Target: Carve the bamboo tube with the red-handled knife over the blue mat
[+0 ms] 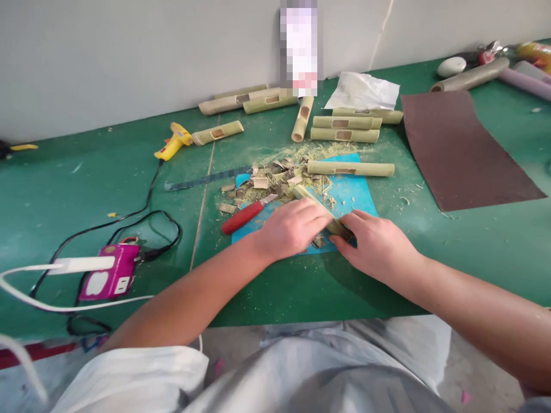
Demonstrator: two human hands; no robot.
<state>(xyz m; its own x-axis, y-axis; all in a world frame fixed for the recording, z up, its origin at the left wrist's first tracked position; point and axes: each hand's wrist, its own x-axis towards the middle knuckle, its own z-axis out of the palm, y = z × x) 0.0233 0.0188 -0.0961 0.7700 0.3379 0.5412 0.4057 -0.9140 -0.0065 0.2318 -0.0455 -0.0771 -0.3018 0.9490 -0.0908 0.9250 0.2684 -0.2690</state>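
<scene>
A piece of green bamboo tube (307, 195) lies slanted across the blue sheet (359, 192), partly covered by my hands. My left hand (297, 226) is closed over its middle. At its near right end, the fingers and thumb of my right hand (374, 241) close around the tube. A red-handled knife (247, 217) rests left of my left hand, its blade toward a heap of bamboo chips and shavings (275, 178). Just behind my hands lies another bamboo tube (365, 169) with a rectangular notch cut in it.
Several notched bamboo tubes (344, 135) lie at the back, some under a white paper (361, 92). Brown sandpaper (465, 155) lies at right. A saw blade (206, 178), a yellow glue gun (174, 142) and a magenta power adapter (109, 272) with trailing cords are on the left.
</scene>
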